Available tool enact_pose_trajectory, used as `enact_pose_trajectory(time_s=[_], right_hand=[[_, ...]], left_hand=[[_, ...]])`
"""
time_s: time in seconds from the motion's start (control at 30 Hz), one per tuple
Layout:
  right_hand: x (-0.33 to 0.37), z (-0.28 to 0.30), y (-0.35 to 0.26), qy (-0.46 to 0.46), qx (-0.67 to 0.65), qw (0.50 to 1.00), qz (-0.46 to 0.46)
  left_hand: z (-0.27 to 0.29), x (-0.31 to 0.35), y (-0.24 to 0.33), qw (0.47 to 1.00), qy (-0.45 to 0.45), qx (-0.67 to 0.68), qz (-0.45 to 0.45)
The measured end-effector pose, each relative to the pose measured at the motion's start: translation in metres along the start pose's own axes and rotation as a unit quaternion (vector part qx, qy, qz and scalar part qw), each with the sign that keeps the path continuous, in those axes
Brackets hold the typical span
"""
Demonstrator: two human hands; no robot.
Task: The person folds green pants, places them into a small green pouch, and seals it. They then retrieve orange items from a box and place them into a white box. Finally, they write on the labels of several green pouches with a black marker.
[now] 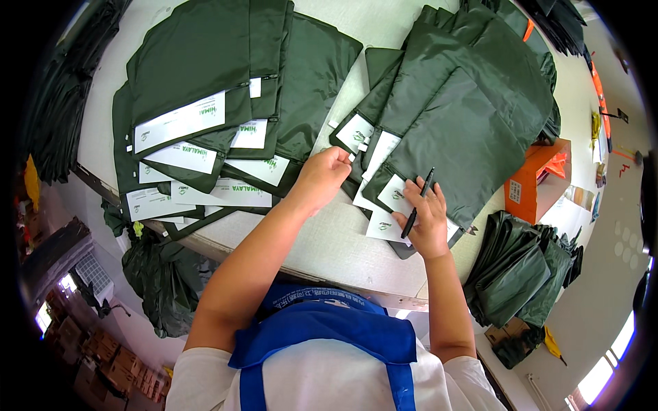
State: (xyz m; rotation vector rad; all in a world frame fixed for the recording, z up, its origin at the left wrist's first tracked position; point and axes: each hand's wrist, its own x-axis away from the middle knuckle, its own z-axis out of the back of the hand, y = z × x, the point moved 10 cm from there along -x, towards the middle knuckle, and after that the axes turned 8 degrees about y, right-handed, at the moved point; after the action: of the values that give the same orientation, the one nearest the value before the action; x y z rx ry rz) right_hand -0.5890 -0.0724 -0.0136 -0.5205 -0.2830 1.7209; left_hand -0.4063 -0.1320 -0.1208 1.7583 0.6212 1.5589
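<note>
Two spreads of flat dark green fabric bags lie on the table, a left pile (pixel 199 58) and a right pile (pixel 459 116). White printed cards show at the bags' near ends, some tucked in and some sticking out. My left hand (pixel 321 177) is between the piles, its thumb and fingers pinched on a small white tag (pixel 351 157) at the edge of the right pile. A black pen (pixel 410 223) rests slantwise in my right hand (pixel 428 216). That hand's fingertips lie by a white card (pixel 393 194) on the nearest bag.
An orange box (pixel 538 181) stands right of the right pile. Folded dark green bags (pixel 517 267) hang over the table's right edge, others (pixel 164 281) hang below its left front. Black fabric (pixel 65 103) is stacked at the far left. The table (pixel 301 243) has its front edge close to my body.
</note>
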Motion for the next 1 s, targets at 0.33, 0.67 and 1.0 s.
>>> enact_pose_trajectory(time_s=[0.33,0.67,1.0], right_hand=[[0.003,0.042,0.020,0.181,-0.003,0.983,-0.006],[0.010,0.050,0.011,0.184,-0.045,0.979,0.074],[0.008,0.001,0.002,0.058,0.039,0.997,0.029]], left_hand=[[-0.011,-0.005,0.031,0.991,-0.033,-0.097,-0.090],[-0.017,0.008,0.061,0.924,0.077,-0.316,-0.202],[-0.037,0.047,0.010,0.976,0.004,-0.191,-0.101]])
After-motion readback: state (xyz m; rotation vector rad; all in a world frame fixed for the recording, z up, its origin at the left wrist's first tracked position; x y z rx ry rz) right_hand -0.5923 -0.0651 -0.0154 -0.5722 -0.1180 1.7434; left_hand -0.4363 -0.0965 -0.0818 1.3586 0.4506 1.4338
